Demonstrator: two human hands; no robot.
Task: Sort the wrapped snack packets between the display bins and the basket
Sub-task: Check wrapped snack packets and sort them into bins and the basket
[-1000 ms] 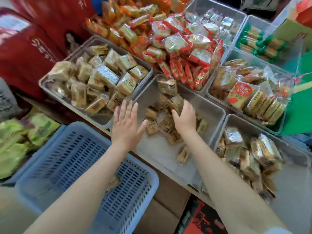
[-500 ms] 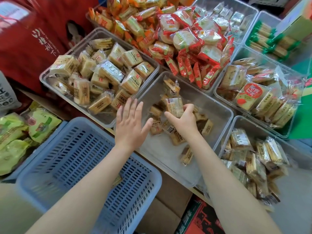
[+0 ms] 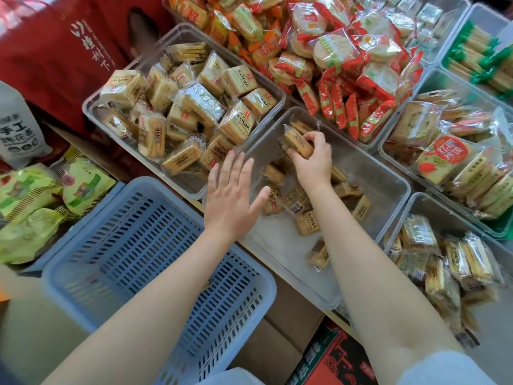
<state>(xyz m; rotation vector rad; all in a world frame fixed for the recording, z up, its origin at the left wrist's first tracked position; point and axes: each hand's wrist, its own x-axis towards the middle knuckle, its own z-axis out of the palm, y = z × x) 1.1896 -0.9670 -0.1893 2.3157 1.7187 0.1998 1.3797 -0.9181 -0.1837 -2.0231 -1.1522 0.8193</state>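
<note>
right hand (image 3: 312,159) pinches a wrapped packet (image 3: 295,143) by its slick film above the half-empty clear bin (image 3: 388,190), left hand (image 3: 233,195) flat and open near the blue basket (image 3: 155,245), so it could, seemingly loosely held, slip back.

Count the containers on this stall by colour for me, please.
Clear plastic bins: 7, as far as the heaped packets let me tell
Blue slotted plastic basket: 1
Total: 8
</note>
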